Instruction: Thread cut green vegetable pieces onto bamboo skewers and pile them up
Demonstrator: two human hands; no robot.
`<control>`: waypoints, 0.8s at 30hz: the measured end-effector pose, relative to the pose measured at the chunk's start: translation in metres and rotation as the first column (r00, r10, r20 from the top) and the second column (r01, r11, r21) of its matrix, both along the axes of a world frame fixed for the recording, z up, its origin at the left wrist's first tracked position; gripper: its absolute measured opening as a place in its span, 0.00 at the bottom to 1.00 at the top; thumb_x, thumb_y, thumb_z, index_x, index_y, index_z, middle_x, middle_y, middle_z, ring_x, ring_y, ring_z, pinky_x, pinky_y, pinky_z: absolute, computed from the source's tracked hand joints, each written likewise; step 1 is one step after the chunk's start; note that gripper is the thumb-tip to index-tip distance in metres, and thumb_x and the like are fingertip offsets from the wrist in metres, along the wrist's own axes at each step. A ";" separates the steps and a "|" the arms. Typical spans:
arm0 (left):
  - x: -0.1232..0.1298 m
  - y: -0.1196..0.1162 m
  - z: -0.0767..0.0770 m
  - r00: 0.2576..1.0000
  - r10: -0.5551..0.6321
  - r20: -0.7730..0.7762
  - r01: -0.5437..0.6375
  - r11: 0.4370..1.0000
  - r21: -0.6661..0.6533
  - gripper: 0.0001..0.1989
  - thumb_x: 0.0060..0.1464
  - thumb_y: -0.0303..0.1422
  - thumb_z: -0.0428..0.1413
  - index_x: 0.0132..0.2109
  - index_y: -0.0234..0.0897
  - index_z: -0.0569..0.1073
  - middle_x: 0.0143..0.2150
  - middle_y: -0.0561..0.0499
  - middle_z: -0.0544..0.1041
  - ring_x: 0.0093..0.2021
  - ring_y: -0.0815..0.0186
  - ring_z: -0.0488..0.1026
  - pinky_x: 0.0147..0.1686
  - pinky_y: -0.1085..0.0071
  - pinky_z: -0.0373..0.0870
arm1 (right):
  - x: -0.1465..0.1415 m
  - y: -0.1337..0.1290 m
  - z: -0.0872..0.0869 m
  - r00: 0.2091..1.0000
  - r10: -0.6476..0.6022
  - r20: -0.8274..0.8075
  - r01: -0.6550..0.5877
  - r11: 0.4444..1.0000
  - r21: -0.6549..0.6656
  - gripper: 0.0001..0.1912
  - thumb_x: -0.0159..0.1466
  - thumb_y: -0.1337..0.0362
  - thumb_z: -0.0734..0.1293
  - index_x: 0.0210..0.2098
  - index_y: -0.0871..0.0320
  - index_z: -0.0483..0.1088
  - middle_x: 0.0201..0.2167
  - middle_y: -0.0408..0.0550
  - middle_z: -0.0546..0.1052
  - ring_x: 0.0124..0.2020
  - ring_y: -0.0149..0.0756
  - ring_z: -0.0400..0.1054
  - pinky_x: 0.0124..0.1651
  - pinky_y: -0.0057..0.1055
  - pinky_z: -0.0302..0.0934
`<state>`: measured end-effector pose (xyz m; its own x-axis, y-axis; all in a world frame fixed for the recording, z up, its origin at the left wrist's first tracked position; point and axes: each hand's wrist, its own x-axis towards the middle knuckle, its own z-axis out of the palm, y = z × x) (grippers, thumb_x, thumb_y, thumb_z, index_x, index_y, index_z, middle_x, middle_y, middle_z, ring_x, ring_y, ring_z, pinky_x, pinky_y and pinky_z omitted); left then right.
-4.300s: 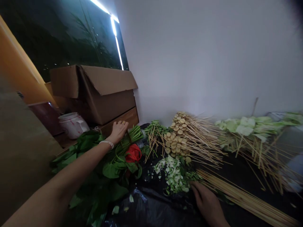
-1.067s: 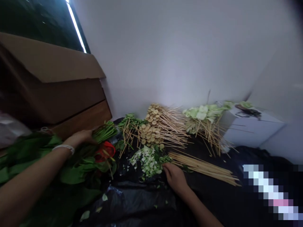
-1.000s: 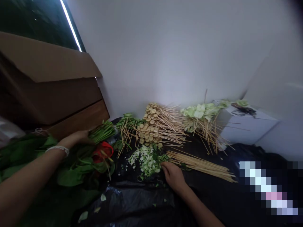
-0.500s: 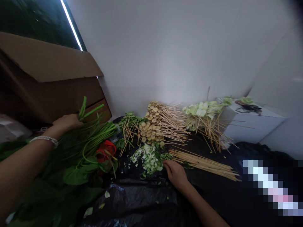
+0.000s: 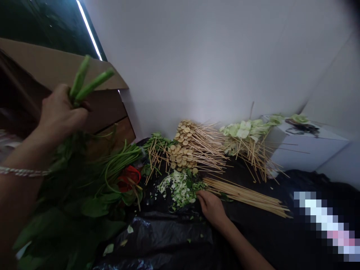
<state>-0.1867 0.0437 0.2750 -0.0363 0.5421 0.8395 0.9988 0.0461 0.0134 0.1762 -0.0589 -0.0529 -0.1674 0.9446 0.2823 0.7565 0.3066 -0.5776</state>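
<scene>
My left hand [image 5: 63, 112], with a beaded bracelet on the wrist, is raised in front of the cardboard box and closed around green stems [image 5: 92, 84]. Leaves hang below it over a heap of leafy greens [image 5: 92, 206]. My right hand [image 5: 212, 208] rests on the black plastic [image 5: 168, 232], fingers together, at the edge of a pile of chopped greens [image 5: 178, 187]. Whatever its fingertips hold, if anything, is too small to tell. Bare wooden sticks [image 5: 247, 197] lie just right of it.
Skewered pale round slices [image 5: 182, 155] and skewered green stems [image 5: 157, 142] lie along the wall. Cabbage skewers [image 5: 244, 129] lean near a white box [image 5: 306, 150] with dark items on top. A cardboard box [image 5: 104, 108] stands at the left, a red strip [image 5: 129, 179] by the greens.
My left hand has lifted up and toward me, raising the green stems off the heap. My right hand has stayed beside the chopped greens.
</scene>
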 end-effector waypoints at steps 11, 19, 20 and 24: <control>0.181 -0.113 -0.150 0.418 -0.902 -0.102 0.575 0.351 -0.739 0.14 0.46 0.20 0.50 0.39 0.42 0.65 0.33 0.50 0.73 0.32 0.61 0.70 0.31 0.66 0.65 | 0.008 0.005 0.018 0.959 0.012 -0.282 -0.044 0.993 -0.108 0.12 0.62 0.62 0.59 0.33 0.56 0.74 0.32 0.48 0.78 0.35 0.38 0.71 0.40 0.33 0.64; 0.200 -0.112 -0.240 0.431 -0.901 0.047 0.607 0.251 -0.754 0.27 0.54 0.35 0.58 0.60 0.39 0.61 0.49 0.41 0.74 0.53 0.53 0.68 0.51 0.56 0.63 | 0.049 -0.001 0.078 0.833 -0.099 -0.544 0.012 0.987 -0.162 0.21 0.63 0.48 0.59 0.42 0.58 0.71 0.25 0.44 0.75 0.23 0.31 0.66 0.23 0.26 0.57; 0.194 -0.109 -0.242 0.417 -0.903 0.107 0.643 0.210 -0.737 0.34 0.50 0.39 0.61 0.62 0.39 0.59 0.54 0.40 0.71 0.57 0.51 0.65 0.54 0.54 0.61 | 0.056 -0.005 0.086 0.818 -0.114 -0.563 0.025 0.986 -0.163 0.20 0.62 0.49 0.61 0.41 0.59 0.71 0.25 0.45 0.74 0.24 0.31 0.66 0.24 0.26 0.57; 0.152 -0.098 -0.234 0.421 -0.845 0.330 0.758 0.128 -0.640 0.29 0.51 0.42 0.60 0.59 0.42 0.65 0.58 0.43 0.70 0.60 0.55 0.64 0.57 0.59 0.61 | 0.083 -0.019 0.109 0.851 -0.215 -0.480 0.194 0.976 -0.093 0.19 0.61 0.51 0.62 0.41 0.59 0.72 0.25 0.44 0.74 0.24 0.30 0.64 0.26 0.27 0.57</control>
<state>-0.0351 -0.0540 0.0406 0.8138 0.5362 0.2242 0.4623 -0.8310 0.3093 0.2592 -0.0777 0.0565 0.1791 0.9546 0.2383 0.4210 0.1445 -0.8955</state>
